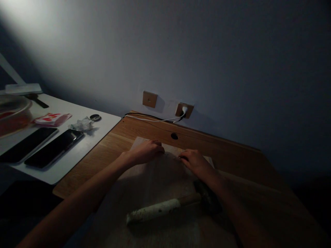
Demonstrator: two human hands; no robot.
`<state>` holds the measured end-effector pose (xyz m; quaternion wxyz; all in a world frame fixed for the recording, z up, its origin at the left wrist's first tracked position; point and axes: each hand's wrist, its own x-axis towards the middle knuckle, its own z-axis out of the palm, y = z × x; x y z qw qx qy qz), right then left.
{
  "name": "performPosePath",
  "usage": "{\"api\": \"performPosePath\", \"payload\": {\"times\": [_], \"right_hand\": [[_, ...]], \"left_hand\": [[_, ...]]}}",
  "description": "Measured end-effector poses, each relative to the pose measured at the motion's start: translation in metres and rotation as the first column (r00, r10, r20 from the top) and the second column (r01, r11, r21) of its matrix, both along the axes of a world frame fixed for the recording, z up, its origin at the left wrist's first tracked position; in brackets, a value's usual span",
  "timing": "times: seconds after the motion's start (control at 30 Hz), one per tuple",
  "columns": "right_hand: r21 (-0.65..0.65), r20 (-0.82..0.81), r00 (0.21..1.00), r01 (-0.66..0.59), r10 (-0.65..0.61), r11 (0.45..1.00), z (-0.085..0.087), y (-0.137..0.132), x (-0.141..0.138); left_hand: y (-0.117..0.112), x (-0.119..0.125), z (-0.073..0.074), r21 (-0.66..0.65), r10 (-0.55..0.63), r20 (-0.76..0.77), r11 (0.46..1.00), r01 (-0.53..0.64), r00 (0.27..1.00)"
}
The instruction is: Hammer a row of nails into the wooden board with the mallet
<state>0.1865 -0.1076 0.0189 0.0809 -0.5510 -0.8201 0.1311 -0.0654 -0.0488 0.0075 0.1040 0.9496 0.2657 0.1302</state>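
- Right hand [192, 158]: fingers drawn together, tips low over the board; a tiny pale glint [174, 157] shows just beside them, too small to name; whether they pinch it, I cannot tell.
- Left hand [152, 148]: fingers curled close together, knuckles up, near the board's far edge; the fingertips are hidden, so whether they grip anything, I cannot tell; the two hands are apart, with the glint between them.
- Under both hands: a pale flat board [152, 184], lying on a wooden table [108, 146].
- Nearer the person: a hammer [160, 209] lying across the board; its pale-wrapped grip points left, its dark head sits at the right, partly behind the right forearm.
- Beyond the hands: a round hole [174, 136] in the tabletop; cables [147, 119] along the wall side; a white plug [184, 109] in the right-hand wall plate, a second wall plate [150, 99] to its left.
- Off to the left: a white table [103, 129] bearing two dark phones [54, 148], crumpled clear plastic [84, 124], a red-and-white packet [53, 119] and a bowl [15, 115].
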Motion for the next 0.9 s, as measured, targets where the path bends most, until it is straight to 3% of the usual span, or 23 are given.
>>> {"api": "performPosePath", "payload": {"times": [0.23,0.43,0.63,0.77,0.9], "right_hand": [[-0.018,-0.035,0.992,-0.124,0.123,0.992,0.012,-0.002,0.001],[0.021,-0.148,0.988,-0.032,0.035,0.999,0.021,0.001,-0.003],[0.003,-0.156,0.986,0.059,-0.058,0.998,0.021,0.005,-0.018],[-0.063,-0.122,0.991,0.045,-0.052,0.997,0.027,0.007,-0.022],[-0.113,-0.085,0.996,0.019,-0.028,0.993,0.031,0.01,-0.023]], "left_hand": [[-0.004,0.01,0.001,0.09,0.096,-0.075,0.992,-0.089,0.993],[-0.006,0.012,-0.002,-0.007,0.137,-0.017,0.991,-0.137,0.99],[-0.001,0.006,-0.006,-0.034,0.06,0.05,0.998,-0.058,0.997],[0.006,-0.002,-0.006,-0.108,-0.041,0.121,0.993,0.054,0.992],[0.01,-0.006,-0.004,-0.136,-0.064,0.135,0.987,0.083,0.989]]}}
